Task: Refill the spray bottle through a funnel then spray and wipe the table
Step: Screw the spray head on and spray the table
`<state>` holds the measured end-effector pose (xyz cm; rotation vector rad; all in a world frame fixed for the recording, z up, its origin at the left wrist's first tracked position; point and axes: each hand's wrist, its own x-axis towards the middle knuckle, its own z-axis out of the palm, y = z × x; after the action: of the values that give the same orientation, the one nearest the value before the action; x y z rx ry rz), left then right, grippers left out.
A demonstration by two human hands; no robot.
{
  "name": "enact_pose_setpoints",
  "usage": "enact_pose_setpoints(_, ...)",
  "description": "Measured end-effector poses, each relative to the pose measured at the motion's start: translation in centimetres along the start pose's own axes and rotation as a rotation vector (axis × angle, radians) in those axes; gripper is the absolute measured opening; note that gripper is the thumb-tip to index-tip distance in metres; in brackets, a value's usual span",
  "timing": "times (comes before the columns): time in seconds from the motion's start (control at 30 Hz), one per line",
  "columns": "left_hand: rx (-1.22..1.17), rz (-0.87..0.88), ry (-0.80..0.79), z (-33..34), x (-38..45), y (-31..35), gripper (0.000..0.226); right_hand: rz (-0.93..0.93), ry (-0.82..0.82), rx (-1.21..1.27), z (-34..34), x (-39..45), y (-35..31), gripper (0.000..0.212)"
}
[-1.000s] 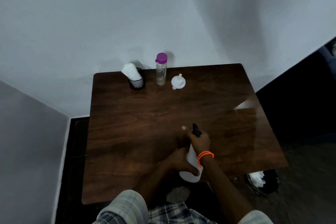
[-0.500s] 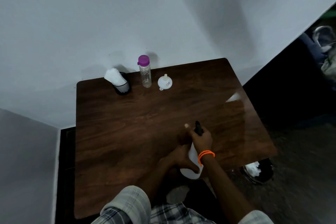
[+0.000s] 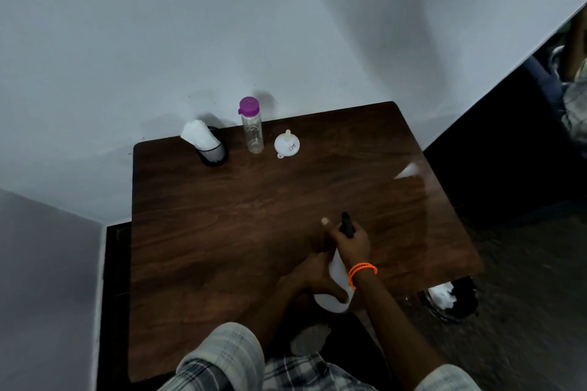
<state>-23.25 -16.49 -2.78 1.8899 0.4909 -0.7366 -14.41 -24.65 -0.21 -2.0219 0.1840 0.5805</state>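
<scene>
Lower centre of frame: white spray bottle (image 3: 335, 297) stands near the front edge of the dark wooden surface (image 3: 222, 216). Left hand (image 3: 313, 276) wrapped around the bottle body, fingers curled on its lower part. Right hand (image 3: 351, 246), orange band (image 3: 362, 273) at the wrist, closed around the neck; the black spray head (image 3: 347, 225) pokes out above the knuckles. Likely step: unscrewing the head, though thread position is hidden by the fingers.

Upper centre, well apart from the hands, along the wall edge: white funnel (image 3: 286, 145) lying mouth-down with spout up; just left of it a clear bottle with a purple cap (image 3: 251, 125), upright, still capped; further left a black mesh holder (image 3: 212, 149) with white tissues (image 3: 197, 133) sticking out.

Risks, as judged:
- Bottle sits close to the near edge. A hard twist with a loose lower grip could skid or tip it off toward the lap.
- If liquid remains inside, a head that frees suddenly could drag the dip tube out and flick drops across the surface. Fill level cannot be read through the white wall.
- Funnel and refill bottle are a long reach away; leaving the opened bottle unsupported while reaching risks a knock-over.
- Refill bottle is tall and narrow, standing beside the funnel; a careless grab for one could topple the other.
- Dim light and glare at right of the surface make spills hard to spot.
</scene>
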Motion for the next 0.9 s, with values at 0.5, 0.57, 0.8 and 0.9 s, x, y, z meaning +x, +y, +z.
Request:
enact_pose_setpoints(0.5, 0.070, -0.006, 0.009, 0.0, 0.1, 1.5, 0.090, -0.072, 0.091, -0.040, -0.9, 0.2, 0.1, 0.046)
enact_pose_setpoints(0.57, 0.076, 0.010, 0.041, -0.1, -0.2, 1.6, 0.086, -0.076, 0.151, -0.075, -0.7, 0.3, 0.0, 0.045)
enact_pose_setpoints(0.8, 0.067, 0.036, 0.098, -0.2, -0.7, 1.8, 0.100, -0.096, 0.164, -0.073, -0.3, 0.6, 0.1, 0.042)
enact_pose_setpoints(0.9, 0.074, 0.056, 0.103, -0.3, -0.5, 1.7, 0.094, -0.101, 0.108, -0.038, -0.3, 0.3, -0.5, 0.040)
